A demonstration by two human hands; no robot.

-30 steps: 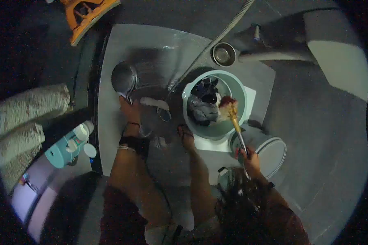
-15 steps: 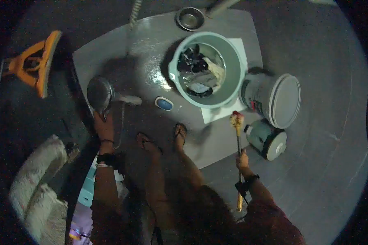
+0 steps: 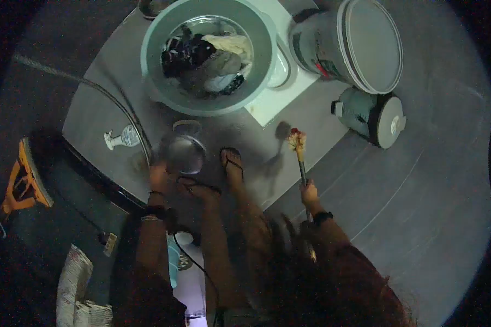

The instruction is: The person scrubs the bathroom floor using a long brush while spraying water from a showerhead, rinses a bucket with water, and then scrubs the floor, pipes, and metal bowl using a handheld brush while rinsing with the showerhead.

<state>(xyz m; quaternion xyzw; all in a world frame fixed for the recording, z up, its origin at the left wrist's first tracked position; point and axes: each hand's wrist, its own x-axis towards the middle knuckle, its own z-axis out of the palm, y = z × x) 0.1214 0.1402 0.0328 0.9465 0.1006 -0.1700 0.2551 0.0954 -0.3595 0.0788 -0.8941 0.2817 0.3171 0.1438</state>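
My left hand (image 3: 159, 179) is closed at the edge of a round, shiny pan-like vessel (image 3: 186, 155), blurred and held low above the floor near my feet. A ribbed metal hose (image 3: 106, 92) runs down close beside that hand. My right hand (image 3: 309, 193) is wrapped round the shaft of a long-handled brush (image 3: 298, 144), its pale yellow, red-tipped head pointing away from me. Ahead stands a pale green tub (image 3: 264, 60) with wet dark and light clothes (image 3: 215, 60) in water. An oval soap dish (image 3: 187, 127) shows beyond the vessel, partly hidden.
A white spray bottle (image 3: 123, 137) lies left of the hose. Right of the tub are a large lidded bucket (image 3: 370, 46) and a smaller lidded container (image 3: 368, 119). A yellow squeegee-like tool (image 3: 24, 180) lies left, beyond a dark raised edge (image 3: 101, 173). Sandalled feet stand centrally.
The view has turned and shifted. My left hand has brought the vessel rightward, nearer my feet, and the spray bottle has come into sight. My right hand still grips the brush.
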